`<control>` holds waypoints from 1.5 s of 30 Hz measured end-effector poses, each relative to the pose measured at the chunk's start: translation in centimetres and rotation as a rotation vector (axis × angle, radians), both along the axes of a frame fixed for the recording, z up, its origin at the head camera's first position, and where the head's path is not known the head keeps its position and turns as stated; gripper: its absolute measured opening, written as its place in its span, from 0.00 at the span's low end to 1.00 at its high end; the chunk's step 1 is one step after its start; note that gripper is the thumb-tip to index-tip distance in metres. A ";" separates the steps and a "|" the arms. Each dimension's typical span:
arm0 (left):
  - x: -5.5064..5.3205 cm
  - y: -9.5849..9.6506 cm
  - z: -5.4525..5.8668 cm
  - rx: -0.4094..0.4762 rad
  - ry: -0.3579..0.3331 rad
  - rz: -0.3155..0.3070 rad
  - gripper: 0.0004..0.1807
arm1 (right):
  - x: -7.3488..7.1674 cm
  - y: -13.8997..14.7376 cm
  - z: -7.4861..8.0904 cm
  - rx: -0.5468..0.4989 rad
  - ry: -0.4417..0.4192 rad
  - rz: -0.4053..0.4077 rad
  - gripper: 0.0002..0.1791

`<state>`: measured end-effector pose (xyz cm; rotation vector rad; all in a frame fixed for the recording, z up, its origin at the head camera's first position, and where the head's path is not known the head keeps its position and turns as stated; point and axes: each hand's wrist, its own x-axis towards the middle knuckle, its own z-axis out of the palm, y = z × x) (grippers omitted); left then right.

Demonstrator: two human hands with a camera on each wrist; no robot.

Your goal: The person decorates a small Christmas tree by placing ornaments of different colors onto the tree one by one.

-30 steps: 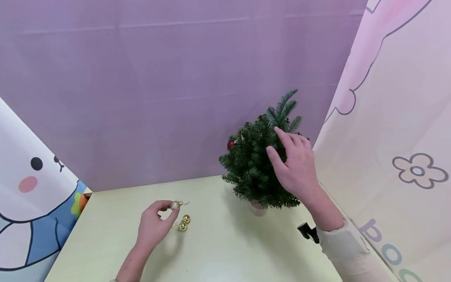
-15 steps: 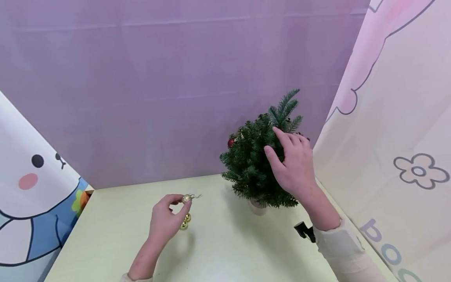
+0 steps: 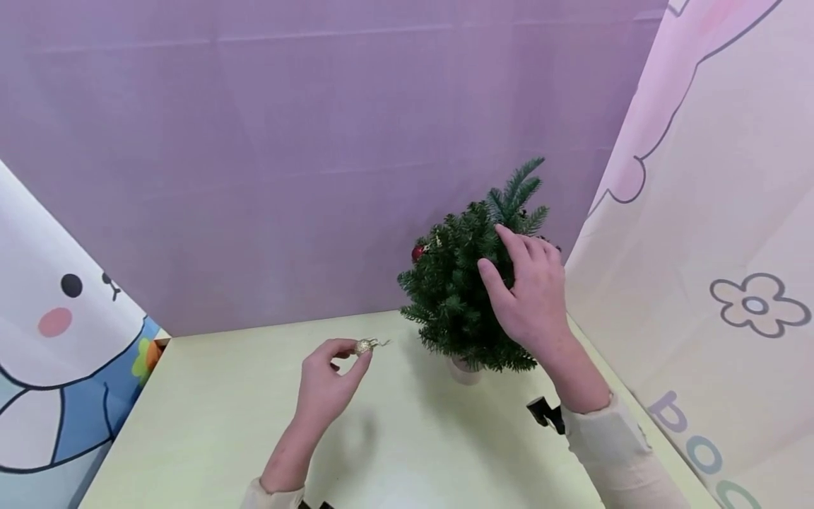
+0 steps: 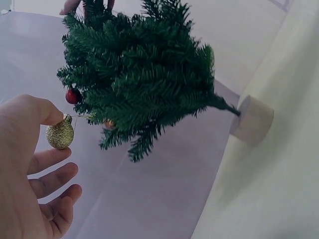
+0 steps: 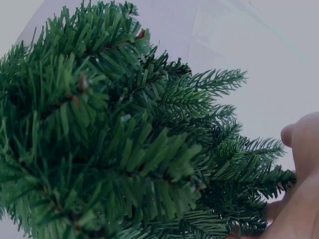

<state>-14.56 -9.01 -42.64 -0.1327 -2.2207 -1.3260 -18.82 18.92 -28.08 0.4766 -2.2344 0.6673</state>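
Note:
A gold glitter bauble (image 3: 364,347) is pinched between the thumb and index finger of my left hand (image 3: 329,378), its thin hook pointing right. In the left wrist view the other fingers of that hand are loosely bent, and the bauble (image 4: 60,134) appears close to the tree's foliage. A small green Christmas tree (image 3: 454,297) stands on a pale round base (image 3: 466,372). My right hand (image 3: 535,300) lies against its right side, thumb and fingers spread. In the right wrist view, branches (image 5: 149,149) hide part of the fingers. A red bauble (image 3: 417,253) hangs on the tree's left.
The pale yellow table (image 3: 210,417) meets a purple backdrop (image 3: 286,177) behind the tree. Printed cloth panels border the left (image 3: 63,367) and right (image 3: 687,233) sides. A small black object (image 3: 545,414) shows beside my right wrist.
My left hand has moved right and slightly away from me, carrying the gold bauble toward the tree. The gold balls seen on the table earlier are now out of sight. My right hand stays put.

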 end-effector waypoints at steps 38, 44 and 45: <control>-0.3 4.8 -0.2 0.116 -0.081 -0.198 0.15 | 0.8 0.2 -1.7 -0.194 0.390 0.069 0.27; 0.0 4.9 0.3 0.138 -0.141 -0.229 0.14 | 3.0 -2.6 -1.9 -0.332 0.768 0.364 0.12; 0.0 4.9 0.4 0.140 -0.149 -0.232 0.14 | 3.3 -3.0 -2.0 -0.327 0.799 0.396 0.11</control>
